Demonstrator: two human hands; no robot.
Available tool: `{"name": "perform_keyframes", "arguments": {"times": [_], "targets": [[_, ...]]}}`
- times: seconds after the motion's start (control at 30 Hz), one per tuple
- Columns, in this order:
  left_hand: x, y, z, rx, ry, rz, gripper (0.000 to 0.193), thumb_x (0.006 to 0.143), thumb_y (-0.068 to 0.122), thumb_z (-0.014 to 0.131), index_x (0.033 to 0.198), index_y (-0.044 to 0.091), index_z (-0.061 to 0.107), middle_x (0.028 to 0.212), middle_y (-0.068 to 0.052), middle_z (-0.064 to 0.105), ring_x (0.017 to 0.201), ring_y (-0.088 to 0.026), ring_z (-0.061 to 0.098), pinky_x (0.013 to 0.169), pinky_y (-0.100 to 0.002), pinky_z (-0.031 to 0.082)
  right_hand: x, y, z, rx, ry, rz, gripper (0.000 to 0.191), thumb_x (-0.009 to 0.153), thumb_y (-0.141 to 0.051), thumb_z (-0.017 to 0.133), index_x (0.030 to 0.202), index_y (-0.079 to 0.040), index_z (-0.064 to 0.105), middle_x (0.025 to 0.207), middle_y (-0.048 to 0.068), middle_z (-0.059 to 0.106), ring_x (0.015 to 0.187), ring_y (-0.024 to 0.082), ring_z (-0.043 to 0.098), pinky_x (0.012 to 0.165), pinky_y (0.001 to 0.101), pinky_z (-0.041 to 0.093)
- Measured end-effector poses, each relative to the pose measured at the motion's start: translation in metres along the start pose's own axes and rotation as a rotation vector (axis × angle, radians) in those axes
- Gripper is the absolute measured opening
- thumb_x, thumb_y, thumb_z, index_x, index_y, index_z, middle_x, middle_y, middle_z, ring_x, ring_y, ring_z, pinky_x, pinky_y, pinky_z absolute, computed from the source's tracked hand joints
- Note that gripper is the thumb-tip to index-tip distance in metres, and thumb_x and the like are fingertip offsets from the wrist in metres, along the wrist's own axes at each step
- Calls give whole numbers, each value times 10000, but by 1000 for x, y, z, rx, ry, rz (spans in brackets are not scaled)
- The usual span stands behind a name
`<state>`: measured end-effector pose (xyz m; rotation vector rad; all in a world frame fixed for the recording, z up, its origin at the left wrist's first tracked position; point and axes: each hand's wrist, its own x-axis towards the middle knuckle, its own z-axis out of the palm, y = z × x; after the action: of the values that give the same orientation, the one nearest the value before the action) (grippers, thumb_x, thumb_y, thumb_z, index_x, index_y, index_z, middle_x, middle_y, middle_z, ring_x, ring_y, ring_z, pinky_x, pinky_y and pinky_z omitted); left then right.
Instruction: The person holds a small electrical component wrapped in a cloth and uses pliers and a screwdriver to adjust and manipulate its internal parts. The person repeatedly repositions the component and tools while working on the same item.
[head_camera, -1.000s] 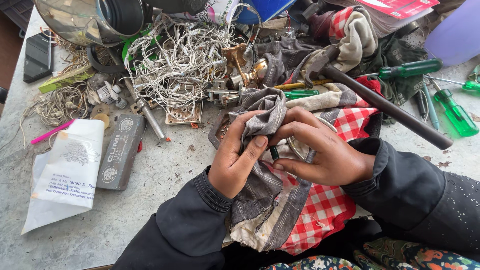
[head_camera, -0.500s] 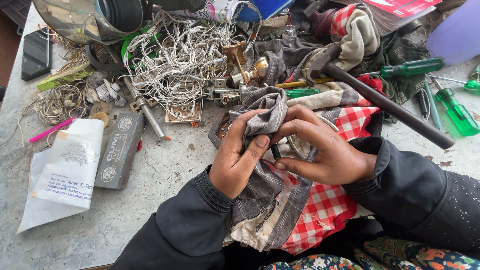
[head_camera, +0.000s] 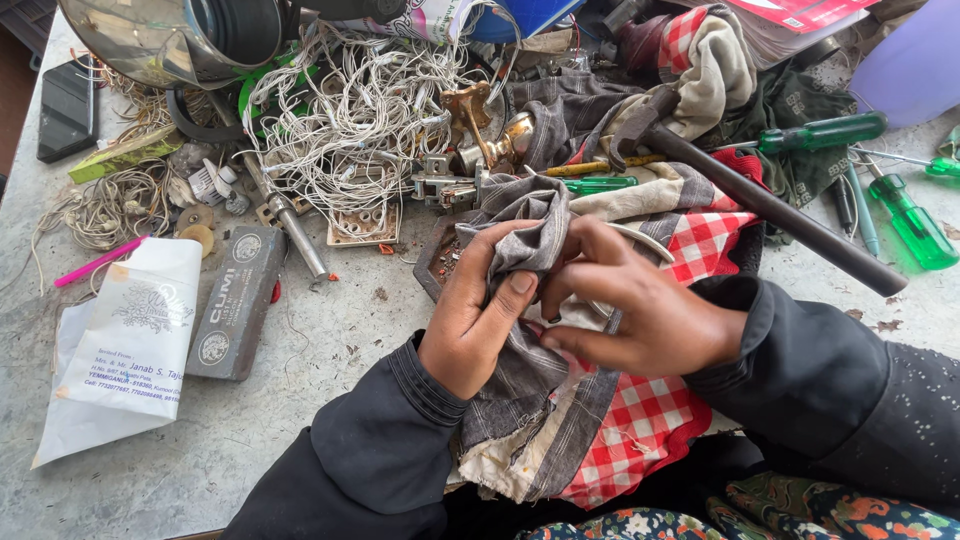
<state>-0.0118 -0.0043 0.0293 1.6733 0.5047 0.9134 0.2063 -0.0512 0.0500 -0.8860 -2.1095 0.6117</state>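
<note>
Here we have both hands at the middle of the frame, closed on a grey cloth (head_camera: 525, 215). Our left hand (head_camera: 480, 320) pinches its bunched upper fold between thumb and fingers; our right hand (head_camera: 640, 310) presses in from the right, fingertips touching the same fold. The cloth runs from the upper middle down toward us, over a red checked cloth (head_camera: 650, 430).

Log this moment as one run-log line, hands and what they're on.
left hand: gripping grey cloth | right hand: pinching same cloth | under: red checked cloth | nearby: black rod, white wire tangle
</note>
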Motion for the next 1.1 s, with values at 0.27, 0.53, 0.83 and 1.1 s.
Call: {"name": "perform_keyframes", "arguments": {"times": [0.27, 0.53, 0.83, 1.1], "targets": [[2, 0, -1, -59, -16, -34, 409, 1113, 220, 518, 1474, 34, 472, 1276, -75, 618, 1149, -123, 593, 1026, -290, 498, 0, 0, -2, 37, 21, 34, 362, 879, -141, 814, 1166, -82, 600, 1206, 103, 544, 1155, 276, 583, 993, 389, 479], [2, 1, 2, 89, 29, 90, 363, 1112, 157, 523, 1442, 9, 499, 1316, -98, 611, 1248, -173, 567, 1123, -327, 432, 0, 2, -3, 46, 37, -31, 368, 897, -90, 780, 1224, -86, 610, 1245, 116, 543, 1206, 296, 569, 1050, 406, 472], [-1, -5, 3, -125, 16, -67, 397, 1081, 130, 502, 1457, 11, 456, 1275, -58, 595, 1131, -105, 569, 980, -263, 492, -5, 0, -4, 94, 36, -11, 334, 962, -144, 786, 1233, -92, 598, 1211, 102, 530, 1166, 282, 579, 1037, 390, 492], [-1, -3, 3, -52, 14, -86, 399, 1075, 132, 513, 1456, 21, 470, 1233, -56, 599, 1049, -92, 566, 914, -258, 502, -3, -3, -5, 106, 33, -9, 305, 971, -153, 784, 1204, -90, 599, 1225, 102, 527, 1198, 292, 574, 1059, 404, 484]]}}
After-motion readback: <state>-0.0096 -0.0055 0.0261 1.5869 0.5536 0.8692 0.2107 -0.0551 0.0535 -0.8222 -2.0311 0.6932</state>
